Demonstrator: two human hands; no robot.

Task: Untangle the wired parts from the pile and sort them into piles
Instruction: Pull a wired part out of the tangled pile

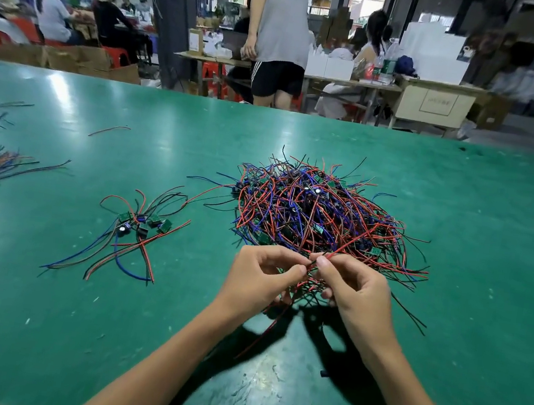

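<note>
The big tangled pile [329, 218] sits on the green table [32, 323], just past our hands. Our left hand [257, 280] and right hand [356, 293] pinch a red wire [352, 246] running up and right into it. A small sorted pile [137, 228] lies left, nearer our left hand.
</note>
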